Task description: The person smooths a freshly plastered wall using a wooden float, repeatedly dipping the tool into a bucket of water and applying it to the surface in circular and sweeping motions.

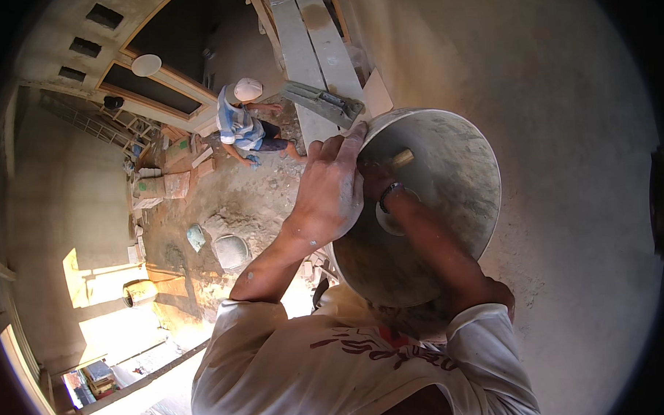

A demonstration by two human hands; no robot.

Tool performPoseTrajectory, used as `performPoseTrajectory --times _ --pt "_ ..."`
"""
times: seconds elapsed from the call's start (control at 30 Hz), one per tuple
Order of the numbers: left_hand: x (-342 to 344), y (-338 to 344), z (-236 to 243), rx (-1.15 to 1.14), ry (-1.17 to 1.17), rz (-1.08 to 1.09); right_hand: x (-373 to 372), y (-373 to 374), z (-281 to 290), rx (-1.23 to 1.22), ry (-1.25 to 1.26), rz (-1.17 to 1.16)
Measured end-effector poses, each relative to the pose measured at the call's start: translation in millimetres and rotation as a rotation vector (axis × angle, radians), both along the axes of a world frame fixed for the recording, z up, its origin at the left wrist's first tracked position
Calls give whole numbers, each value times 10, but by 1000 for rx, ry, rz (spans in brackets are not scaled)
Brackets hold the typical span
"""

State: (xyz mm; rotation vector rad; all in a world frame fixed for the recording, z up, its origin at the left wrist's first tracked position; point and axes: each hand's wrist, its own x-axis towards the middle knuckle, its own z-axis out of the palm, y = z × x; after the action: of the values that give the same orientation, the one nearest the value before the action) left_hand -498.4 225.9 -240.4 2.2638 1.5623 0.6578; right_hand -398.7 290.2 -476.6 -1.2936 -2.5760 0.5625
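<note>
1. In the head view, a long-bladed grey float [321,102] lies beyond the upper left rim of the wide, round, plaster-smeared pale bucket [462,174], over weathered pale planks [297,40] that run away from it.
2. Left of the bucket, on the ground, are a person in a blue-and-white shirt and pale cap [241,126], reddish-brown bricks [175,151] and a round whitish tub [231,251]. Right of it rises a bare grey-brown plastered wall [564,163].
3. The bare left hand [331,178] lies over the bucket's left rim, fingers bent; I cannot tell whether it grips. The bare right hand [375,180] is inside, closed around a short tan wooden handle [402,158]; its forearm crosses the mouth.
4. The bucket, in front of the wearer's chest, opens toward the camera, its long axis running roughly along the line of sight. The handle's free end points toward the bucket's upper right rim.
5. Within the bucket, shadow obscures the right fingers and whatever the handle joins. The left hand covers part of the rim; whether its fingertips touch the float is unclear.
</note>
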Motion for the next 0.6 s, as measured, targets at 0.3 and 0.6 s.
performPoseTrajectory --times 0.3,0.6 --pt "6 45 2 21 29 33 -227 -254 -451 -27 -200 83" --pt "-244 332 -208 117 -112 -119 136 360 22 -181 290 22"
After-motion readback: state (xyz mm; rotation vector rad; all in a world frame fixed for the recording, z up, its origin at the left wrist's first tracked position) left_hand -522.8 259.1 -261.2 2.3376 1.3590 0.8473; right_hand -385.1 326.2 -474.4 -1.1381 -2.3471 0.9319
